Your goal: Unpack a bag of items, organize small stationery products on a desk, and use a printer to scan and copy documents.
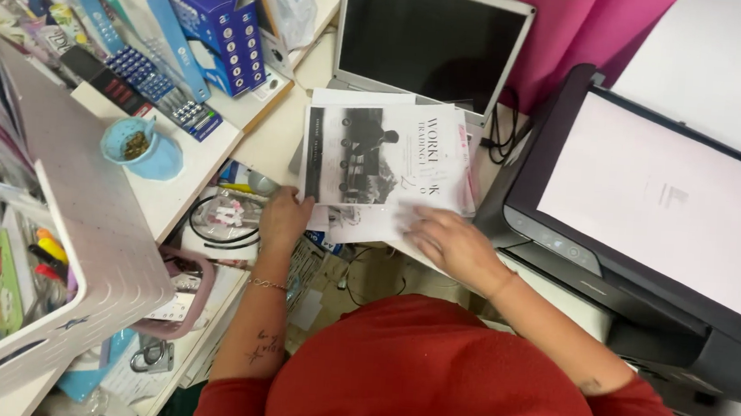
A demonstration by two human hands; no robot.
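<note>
Fingers of the left hand [285, 217] curl around the left edge of a stack of printed sheets [382, 161], pinching it near its lower left corner. On the other side, the right hand [448, 242] lies flat with fingers spread, pressing down on the lower right part of the same stack; it clamps nothing, only rests on the paper. The stack sits at the centre of the frame, its top sheet showing a black-and-white photo and dark lettering, and more loose sheets poke out beneath it. Directly above the stack stands an open laptop [430, 38] with a dark screen. To the right, a dark printer [644, 271] fills the frame's right side, with a white sheet [667, 198] lying on its top. In the upper left, blue boxes [214, 28] lean together, and a small blue bowl [136, 144] sits below them. A white perforated basket [83, 223] occupies the lower left, with coloured markers [47, 255] beside it.
</note>
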